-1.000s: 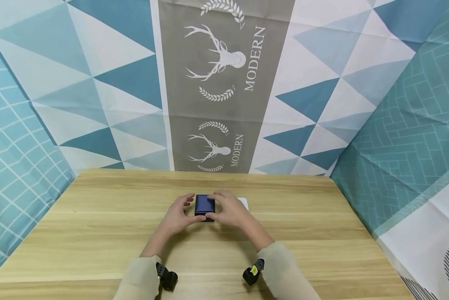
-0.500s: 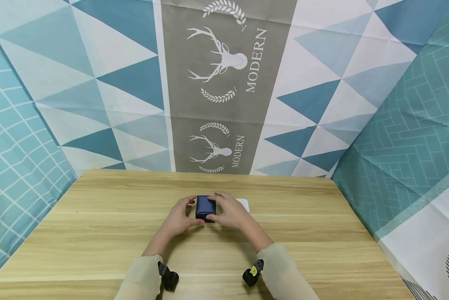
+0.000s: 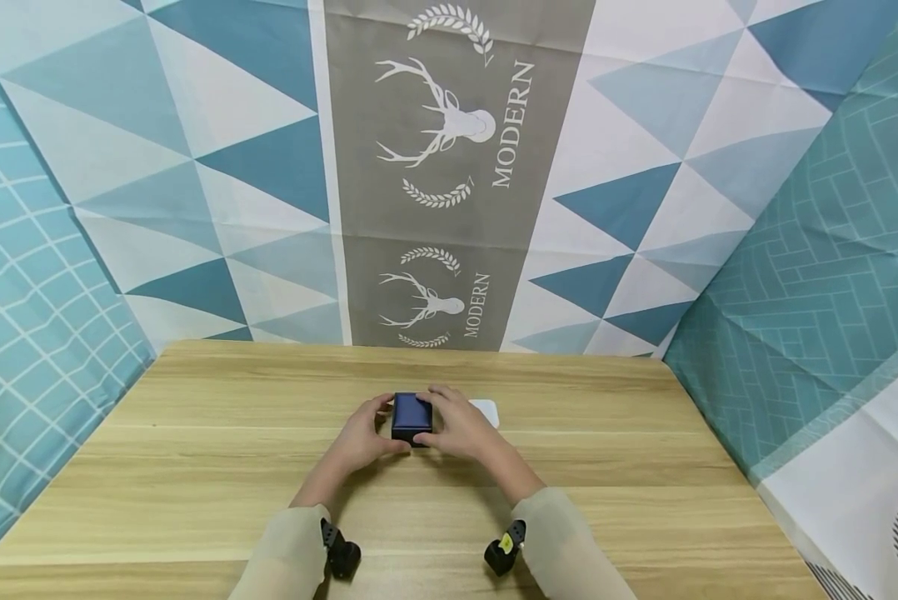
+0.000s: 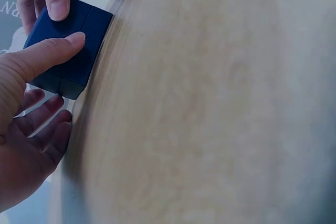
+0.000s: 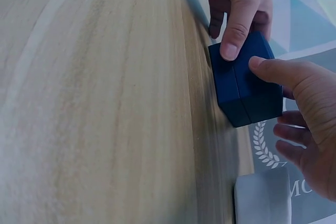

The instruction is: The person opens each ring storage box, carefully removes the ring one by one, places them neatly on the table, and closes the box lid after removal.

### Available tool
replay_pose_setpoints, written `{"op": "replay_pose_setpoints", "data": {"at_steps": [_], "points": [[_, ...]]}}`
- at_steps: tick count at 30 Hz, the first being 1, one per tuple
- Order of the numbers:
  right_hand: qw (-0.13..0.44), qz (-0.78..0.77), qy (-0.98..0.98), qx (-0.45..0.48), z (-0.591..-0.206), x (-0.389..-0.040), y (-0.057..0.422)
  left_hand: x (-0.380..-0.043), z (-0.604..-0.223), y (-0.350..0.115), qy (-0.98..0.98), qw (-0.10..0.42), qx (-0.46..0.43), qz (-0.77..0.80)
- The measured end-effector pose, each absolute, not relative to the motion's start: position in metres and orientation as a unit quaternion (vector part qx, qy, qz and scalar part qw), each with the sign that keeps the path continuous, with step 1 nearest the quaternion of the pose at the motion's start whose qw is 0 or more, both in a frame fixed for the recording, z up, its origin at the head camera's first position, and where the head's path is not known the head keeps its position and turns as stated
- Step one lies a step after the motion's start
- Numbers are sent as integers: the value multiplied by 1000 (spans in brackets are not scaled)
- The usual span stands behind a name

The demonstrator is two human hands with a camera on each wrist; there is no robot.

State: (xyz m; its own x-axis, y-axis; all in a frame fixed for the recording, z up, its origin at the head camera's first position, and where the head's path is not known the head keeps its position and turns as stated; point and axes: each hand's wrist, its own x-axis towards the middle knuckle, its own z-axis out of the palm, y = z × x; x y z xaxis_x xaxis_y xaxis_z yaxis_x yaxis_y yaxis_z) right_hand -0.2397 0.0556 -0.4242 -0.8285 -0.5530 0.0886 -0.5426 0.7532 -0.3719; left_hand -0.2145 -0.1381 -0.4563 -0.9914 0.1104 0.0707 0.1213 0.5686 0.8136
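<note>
Nearest are the person's two beige sleeves [image 3: 280, 550], each with a small black camera [image 3: 341, 557] strapped at the cuff, above a light wooden table [image 3: 411, 517] with striped grain. Farther in, both hands meet at a dark blue, square-cornered box [image 3: 411, 411] with a seam around it. The left hand [image 3: 361, 435] pinches the box from its left, its thumb on the front face by the seam and its other fingers curved around the side. The right hand [image 3: 455, 423] pinches it from the right, its thumb on the front face above the seam and its forefinger reaching over the top. The box is upright and closed at the table's middle; whether its base touches the wood cannot be told. Just beyond the right hand lies a white, flat object with rounded corners [image 3: 485, 412]. Behind the table hangs a blue, white and grey-brown patterned cloth [image 3: 464, 217] printed with deer heads and "MODERN".
</note>
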Motion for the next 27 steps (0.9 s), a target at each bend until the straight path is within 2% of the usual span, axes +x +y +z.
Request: {"op": "replay_pose_setpoints", "data": {"at_steps": [27], "points": [[33,-259,919,-296,-433,-247,54,-223,-464,-141,-885,-28,-59,-460]]}}
